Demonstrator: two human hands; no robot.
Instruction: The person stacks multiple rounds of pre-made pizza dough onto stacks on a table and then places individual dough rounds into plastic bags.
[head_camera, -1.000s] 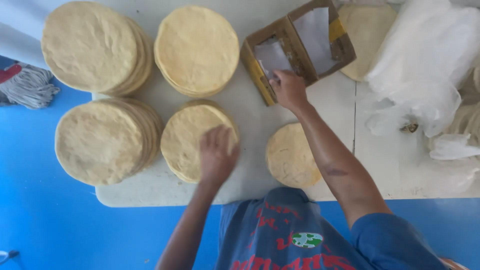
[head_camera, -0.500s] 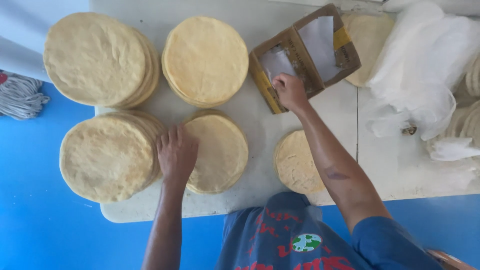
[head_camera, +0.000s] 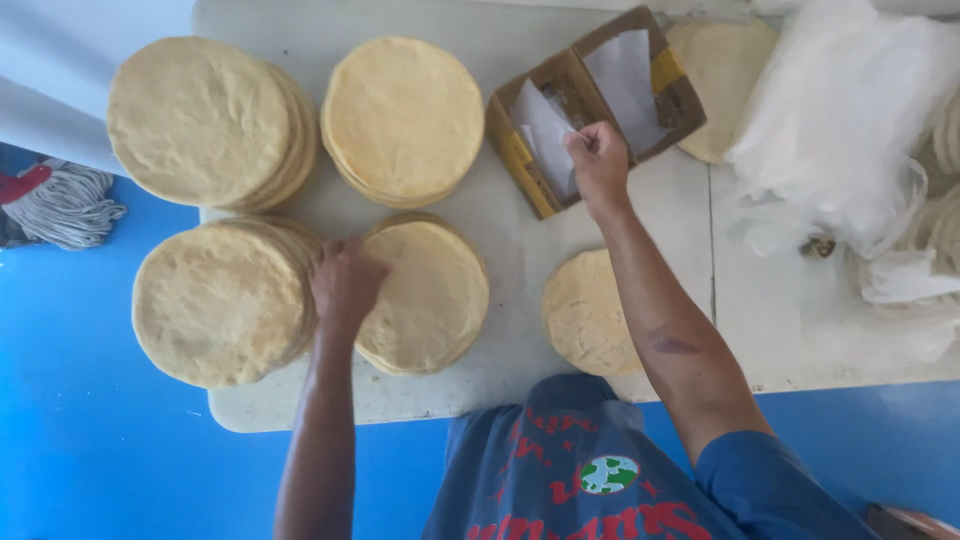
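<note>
So far four tall tortilla stacks (head_camera: 405, 118) stand on the table (head_camera: 520, 260), my left hand (head_camera: 345, 285) resting flat on one (fingers loosely together), my right hand (head_camera: 598, 160) pinching a paper sheet (head_camera: 545, 135) in the cardboard box (head_camera: 590, 105), the small stack (head_camera: 583, 312) near me barely begun.

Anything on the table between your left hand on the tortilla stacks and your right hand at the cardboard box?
Between the left hand and the right hand, the head view shows one tortilla stack, then bare white table.
</note>
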